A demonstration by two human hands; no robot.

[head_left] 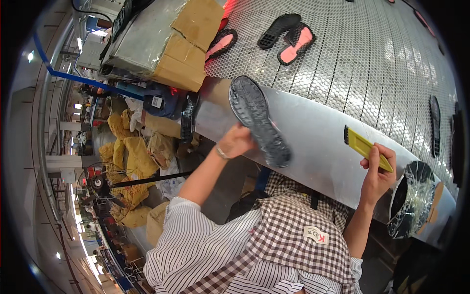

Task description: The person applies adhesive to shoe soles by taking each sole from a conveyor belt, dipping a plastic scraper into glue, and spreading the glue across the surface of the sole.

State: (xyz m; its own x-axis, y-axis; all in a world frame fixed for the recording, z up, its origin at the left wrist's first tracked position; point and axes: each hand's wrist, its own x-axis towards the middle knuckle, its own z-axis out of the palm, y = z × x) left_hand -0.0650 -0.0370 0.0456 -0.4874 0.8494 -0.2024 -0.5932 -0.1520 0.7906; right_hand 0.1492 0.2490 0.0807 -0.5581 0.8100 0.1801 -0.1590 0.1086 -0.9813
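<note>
The left hand [235,141] grips 1 dark shoe sole [258,120], fingers wrapped around its edge, above the steel bench rim [318,142]. The right hand [377,171] pinches a yellow brush [364,146] (bristles up-left). Brushing the sole seems in hand; the brush must reach it.

Perforated metal conveyor belt [372,63] carrying pink-and-black shoe soles [293,41] near its far left corner; cardboard boxes [188,46] left of it; plastic-wrapped black container [413,198] at its near right edge.
</note>
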